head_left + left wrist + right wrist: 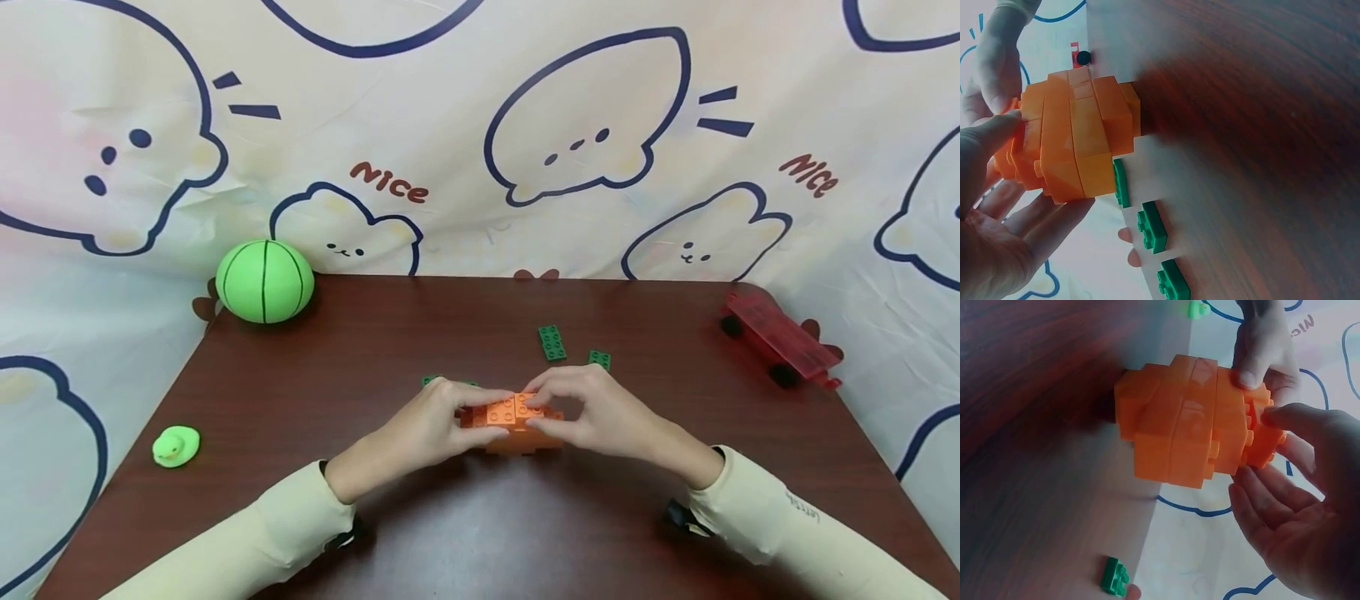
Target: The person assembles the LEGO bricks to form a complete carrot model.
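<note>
A stepped model of orange building bricks point(517, 417) stands on the table in front of me, wider in the middle, with studs showing on its top layer. My left hand point(429, 417) pinches the top layer from the left, thumb on the near side and fingers on the far side. From the right, my right hand point(596, 412) pinches the same layer in a like way. Both wrist views show the thumbs against the top bricks of the orange model point(1075, 137) and its layered side point(1175, 425). The fingers hide part of its far face.
Behind the model lie green bricks point(551, 342), one point(600, 359) close past my right hand and others partly hidden behind my left. A green ball point(265, 282) sits back left, a green toy duck point(176, 447) at the left edge, a red toy car point(782, 340) back right.
</note>
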Available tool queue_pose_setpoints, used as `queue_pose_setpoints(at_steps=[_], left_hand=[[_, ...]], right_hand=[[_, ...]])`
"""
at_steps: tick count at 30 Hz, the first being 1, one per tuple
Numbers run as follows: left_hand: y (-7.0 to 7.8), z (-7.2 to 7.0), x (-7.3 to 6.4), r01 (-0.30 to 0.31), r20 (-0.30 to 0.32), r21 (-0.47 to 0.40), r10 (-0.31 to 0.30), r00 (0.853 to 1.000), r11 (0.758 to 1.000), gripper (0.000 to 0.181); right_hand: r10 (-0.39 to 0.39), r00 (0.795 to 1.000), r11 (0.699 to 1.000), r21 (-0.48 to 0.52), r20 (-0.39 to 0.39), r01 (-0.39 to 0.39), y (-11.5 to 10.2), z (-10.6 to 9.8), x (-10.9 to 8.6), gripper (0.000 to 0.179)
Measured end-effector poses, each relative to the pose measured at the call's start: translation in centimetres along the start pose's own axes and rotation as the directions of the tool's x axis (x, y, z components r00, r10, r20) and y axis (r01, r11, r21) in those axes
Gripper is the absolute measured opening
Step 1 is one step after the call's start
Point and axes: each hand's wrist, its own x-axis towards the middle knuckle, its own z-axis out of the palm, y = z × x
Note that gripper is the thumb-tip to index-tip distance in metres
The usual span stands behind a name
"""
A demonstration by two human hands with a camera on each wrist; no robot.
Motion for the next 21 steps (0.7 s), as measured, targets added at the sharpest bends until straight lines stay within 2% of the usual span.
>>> queue_pose_setpoints(at_steps=[8,16,21], left_hand=[[-0.02,0.09,0.0,0.01,-0.009,0.015,-0.01,1.0,1.0,0.042],[0.12,0.08,-0.04,0.005,-0.012,0.011,-0.005,1.0,1.0,0.042],[0.27,0.09,0.02,0.01,-0.015,0.011,-0.009,1.0,1.0,0.042]], right_hand=[[0.05,0.994,0.999,-0.006,0.096,-0.05,0.38,0.39,-0.39,0.029],[0.062,0.991,0.996,0.056,0.115,-0.069,0.57,0.55,-0.11,0.03],[0.069,0.988,0.997,0.032,0.135,-0.073,0.55,0.34,-0.04,0.028]])
